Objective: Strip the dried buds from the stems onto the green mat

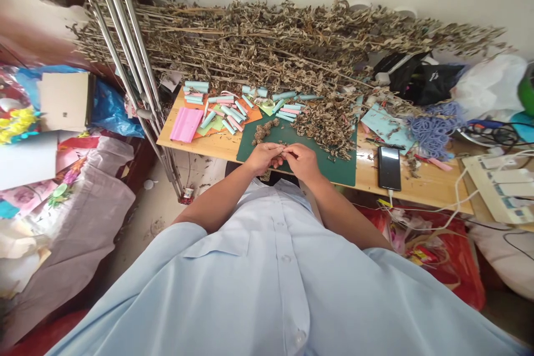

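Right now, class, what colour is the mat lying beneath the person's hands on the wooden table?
The cutting mat is dark green; it shows best in the head view.

A tiny pinch of dried plant matter (pixel 280 150), too small to make out clearly, is held between the fingertips of the left hand (pixel 262 158) and right hand (pixel 302 161), over the near edge of a dark green cutting mat (pixel 334 169). Just beyond lie a small clump of brown dried seed heads (pixel 262 131) and, toward the mat's right side, a loose heap of crumbled dried leaves (pixel 323 125).

Held bit — hidden by hands (pixel 262 158)
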`<state>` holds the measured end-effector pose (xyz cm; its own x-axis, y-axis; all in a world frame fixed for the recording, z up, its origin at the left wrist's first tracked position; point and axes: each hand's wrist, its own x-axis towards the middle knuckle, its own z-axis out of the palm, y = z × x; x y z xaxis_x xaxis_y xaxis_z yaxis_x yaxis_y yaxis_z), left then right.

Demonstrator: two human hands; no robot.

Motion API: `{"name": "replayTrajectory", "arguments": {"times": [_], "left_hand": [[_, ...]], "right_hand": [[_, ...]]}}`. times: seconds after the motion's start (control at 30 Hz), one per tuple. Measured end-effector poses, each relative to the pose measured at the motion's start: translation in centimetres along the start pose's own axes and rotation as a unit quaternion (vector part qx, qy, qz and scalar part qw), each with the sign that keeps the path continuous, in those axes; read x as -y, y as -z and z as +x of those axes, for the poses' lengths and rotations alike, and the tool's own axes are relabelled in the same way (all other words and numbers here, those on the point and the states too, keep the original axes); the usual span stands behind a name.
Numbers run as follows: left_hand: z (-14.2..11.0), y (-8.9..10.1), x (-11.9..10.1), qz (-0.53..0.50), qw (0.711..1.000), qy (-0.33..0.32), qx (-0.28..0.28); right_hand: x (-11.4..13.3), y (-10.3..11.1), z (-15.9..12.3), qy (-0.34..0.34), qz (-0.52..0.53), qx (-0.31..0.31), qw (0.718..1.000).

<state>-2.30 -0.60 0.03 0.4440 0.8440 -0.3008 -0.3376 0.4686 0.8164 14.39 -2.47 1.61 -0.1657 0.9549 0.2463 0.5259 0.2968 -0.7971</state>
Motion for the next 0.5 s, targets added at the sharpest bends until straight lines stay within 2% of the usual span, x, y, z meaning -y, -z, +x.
{"name": "replayTrajectory", "arguments": {"times": [0.27, 0.5], "left_hand": [[-0.1, -0.6, -0.3, 0.007, 0.999, 0.001, -0.036], [-0.3, -1.2, 0.1, 0.053, 0.997, -0.021, -0.059]], "right_hand": [[-0.6, 0.1, -0.1, -0.040, 0.057, 0.001, 0.998], [-0.4, 0.1, -0.2, -0.048, 0.036, -0.012, 0.998]]}}
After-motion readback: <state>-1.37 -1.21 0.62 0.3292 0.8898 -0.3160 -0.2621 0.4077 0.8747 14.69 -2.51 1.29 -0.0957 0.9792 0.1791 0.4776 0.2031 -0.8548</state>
